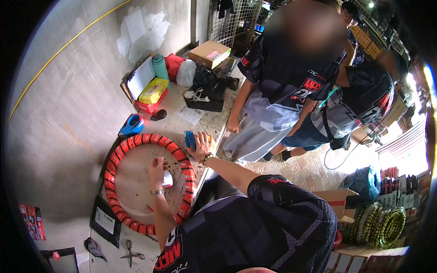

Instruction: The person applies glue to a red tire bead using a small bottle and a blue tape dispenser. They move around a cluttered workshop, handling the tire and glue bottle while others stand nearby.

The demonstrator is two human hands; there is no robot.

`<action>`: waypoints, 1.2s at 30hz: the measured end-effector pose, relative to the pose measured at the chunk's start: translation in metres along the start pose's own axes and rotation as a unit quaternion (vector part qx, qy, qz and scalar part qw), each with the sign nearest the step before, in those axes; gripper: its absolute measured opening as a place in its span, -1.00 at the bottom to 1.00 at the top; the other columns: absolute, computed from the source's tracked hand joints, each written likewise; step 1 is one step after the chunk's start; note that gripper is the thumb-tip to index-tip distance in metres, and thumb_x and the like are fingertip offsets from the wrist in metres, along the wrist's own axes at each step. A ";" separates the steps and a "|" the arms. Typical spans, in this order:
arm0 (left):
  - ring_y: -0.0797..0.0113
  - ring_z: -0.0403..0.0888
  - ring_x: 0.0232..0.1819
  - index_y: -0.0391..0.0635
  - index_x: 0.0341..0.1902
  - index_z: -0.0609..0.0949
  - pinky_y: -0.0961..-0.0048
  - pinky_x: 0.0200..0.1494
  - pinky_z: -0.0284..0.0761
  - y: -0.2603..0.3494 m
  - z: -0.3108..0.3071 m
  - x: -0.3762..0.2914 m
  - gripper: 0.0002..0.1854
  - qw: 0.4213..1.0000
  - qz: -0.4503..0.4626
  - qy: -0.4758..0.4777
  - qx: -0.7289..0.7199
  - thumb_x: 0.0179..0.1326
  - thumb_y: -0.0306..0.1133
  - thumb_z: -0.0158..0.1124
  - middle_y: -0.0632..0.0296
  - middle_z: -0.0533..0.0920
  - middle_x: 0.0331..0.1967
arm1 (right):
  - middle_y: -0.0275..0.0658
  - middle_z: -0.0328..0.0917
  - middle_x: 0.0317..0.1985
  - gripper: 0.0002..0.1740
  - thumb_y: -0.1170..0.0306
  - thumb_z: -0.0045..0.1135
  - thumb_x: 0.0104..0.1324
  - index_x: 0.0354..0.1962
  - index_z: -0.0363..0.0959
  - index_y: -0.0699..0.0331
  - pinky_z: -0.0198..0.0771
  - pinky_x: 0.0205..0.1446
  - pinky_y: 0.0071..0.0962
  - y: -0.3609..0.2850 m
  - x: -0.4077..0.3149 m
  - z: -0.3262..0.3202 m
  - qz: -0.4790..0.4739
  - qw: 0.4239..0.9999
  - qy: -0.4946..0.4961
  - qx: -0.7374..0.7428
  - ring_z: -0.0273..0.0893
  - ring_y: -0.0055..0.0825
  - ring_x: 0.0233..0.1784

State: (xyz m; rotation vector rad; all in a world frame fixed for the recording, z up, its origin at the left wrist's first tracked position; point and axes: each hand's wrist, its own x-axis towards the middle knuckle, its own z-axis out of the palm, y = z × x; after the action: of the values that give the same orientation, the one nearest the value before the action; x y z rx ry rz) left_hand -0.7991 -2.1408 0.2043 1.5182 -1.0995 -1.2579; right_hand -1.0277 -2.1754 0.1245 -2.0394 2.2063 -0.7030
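A motorcycle tire (111, 170) wrapped in red printed strip with dark bands lies flat on the worktable (136, 196). Inside its ring is my left hand (157, 172), a watch at the wrist and fingers curled; whether they pinch something I cannot tell. A small white and red item (167, 179), perhaps a roll, sits right beside that hand. Beyond the tire, near the table edge, my right hand (201, 146) grips a small item (190, 140) with blue and yellow parts, mostly covered by the fingers. Behind the tire stands a blue tape dispenser (131, 125).
Scissors (130, 254) and a black labelled parcel (105, 220) lie at the near left. Farther back are a printed sheet (190, 114), yellow wipes pack (153, 90), teal bottle (159, 66) and cardboard box (209, 54). A co-worker (290, 78) stands close by the table's right edge.
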 end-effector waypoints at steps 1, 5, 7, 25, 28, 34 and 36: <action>0.46 0.57 -0.49 -0.24 -0.27 0.55 0.52 -0.38 0.47 0.000 0.000 0.000 -0.70 1.000 -0.001 0.000 -0.006 0.31 -0.19 0.16 0.18 0.65 -0.43 | -0.13 0.16 0.31 -0.14 -0.14 0.17 0.06 0.22 0.24 0.14 -0.22 0.47 0.09 0.000 0.000 0.000 -0.007 1.000 0.008 0.012 -0.05 -0.12 0.46; 0.46 0.56 -0.50 -0.23 -0.28 0.54 0.51 -0.40 0.47 0.002 0.000 0.000 -0.71 1.000 -0.001 0.003 -0.021 0.32 -0.20 0.15 0.18 0.64 -0.43 | -0.15 0.17 0.31 -0.13 -0.15 0.17 0.05 0.23 0.23 0.12 -0.22 0.47 0.09 0.000 0.000 -0.002 0.000 1.000 -0.002 0.011 -0.03 -0.13 0.46; 0.47 0.56 -0.51 -0.23 -0.27 0.53 0.51 -0.40 0.47 0.004 0.000 -0.002 -0.72 1.000 0.011 0.006 -0.013 0.32 -0.20 0.15 0.18 0.64 -0.44 | -0.15 0.17 0.31 -0.12 -0.16 0.18 0.05 0.23 0.23 0.12 -0.22 0.47 0.09 -0.001 0.000 -0.001 0.001 1.000 0.004 0.012 -0.01 -0.13 0.45; 0.49 0.58 -0.44 -0.21 -0.23 0.55 0.56 -0.35 0.48 0.000 0.000 0.002 -0.81 1.000 0.006 0.001 -0.006 0.30 -0.31 0.18 0.23 0.63 -0.42 | -0.12 0.17 0.31 -0.12 -0.16 0.15 0.07 0.24 0.22 0.15 -0.23 0.47 0.10 -0.001 0.001 -0.002 -0.005 1.000 0.002 0.015 -0.01 -0.11 0.45; 0.49 0.57 -0.44 -0.20 -0.22 0.55 0.56 -0.36 0.47 -0.004 -0.001 0.002 -0.81 1.000 0.011 -0.011 -0.027 0.29 -0.31 0.19 0.24 0.63 -0.42 | -0.12 0.16 0.32 -0.13 -0.15 0.13 0.09 0.25 0.21 0.16 -0.26 0.48 0.09 0.000 0.001 -0.002 -0.002 1.000 -0.014 0.011 -0.02 -0.12 0.46; 0.51 0.56 -0.45 -0.19 -0.21 0.54 0.56 -0.38 0.44 -0.010 -0.002 0.006 -0.80 1.000 -0.003 -0.008 -0.026 0.28 -0.29 0.21 0.24 0.62 -0.42 | -0.09 0.13 0.33 -0.09 -0.14 0.17 0.07 0.27 0.17 0.17 -0.37 0.50 0.14 0.004 0.001 0.014 0.015 0.999 -0.025 0.020 -0.06 -0.08 0.47; 0.51 0.55 -0.45 -0.19 -0.20 0.54 0.56 -0.38 0.44 -0.011 -0.002 0.007 -0.80 1.000 0.005 -0.011 -0.024 0.29 -0.29 0.21 0.24 0.62 -0.41 | -0.08 0.16 0.30 -0.08 -0.14 0.20 0.03 0.24 0.20 0.18 -0.37 0.50 0.16 0.005 0.001 0.021 0.002 0.998 0.038 0.055 -0.04 -0.07 0.45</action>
State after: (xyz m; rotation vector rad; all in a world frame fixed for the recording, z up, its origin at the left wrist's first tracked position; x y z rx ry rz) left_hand -0.7950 -2.1448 0.1922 1.4656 -1.0818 -1.2884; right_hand -1.0252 -2.1826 0.1044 -1.9867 2.1574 -0.8948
